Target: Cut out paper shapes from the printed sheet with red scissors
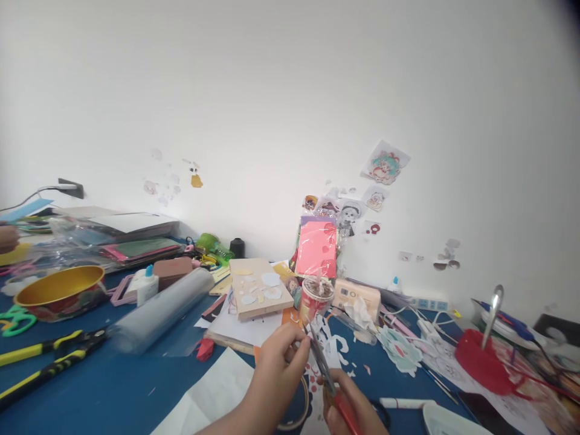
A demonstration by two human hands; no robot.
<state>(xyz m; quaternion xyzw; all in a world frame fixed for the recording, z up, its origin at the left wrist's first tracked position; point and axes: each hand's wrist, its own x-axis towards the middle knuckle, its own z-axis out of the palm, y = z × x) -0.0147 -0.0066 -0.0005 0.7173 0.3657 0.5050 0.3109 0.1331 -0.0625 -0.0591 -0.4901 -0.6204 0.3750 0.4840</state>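
Two bare hands are meeting around a pair of scissors [321, 357] above a blue table [131, 393].

The right hand [361, 403] is gripping the scissors' red handles, its blades reaching toward the left hand [280, 357], whose fingertips are pinching together; whether they are holding anything cannot be told. A drink cup [313, 300] is standing just beyond the left hand, and white paper [212, 396] is lying to its left.

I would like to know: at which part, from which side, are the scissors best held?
The scissors are probably best held by the red handle, from the near side, as the right hand does: the handle points back toward the person, while the blades point away, close to the left hand.
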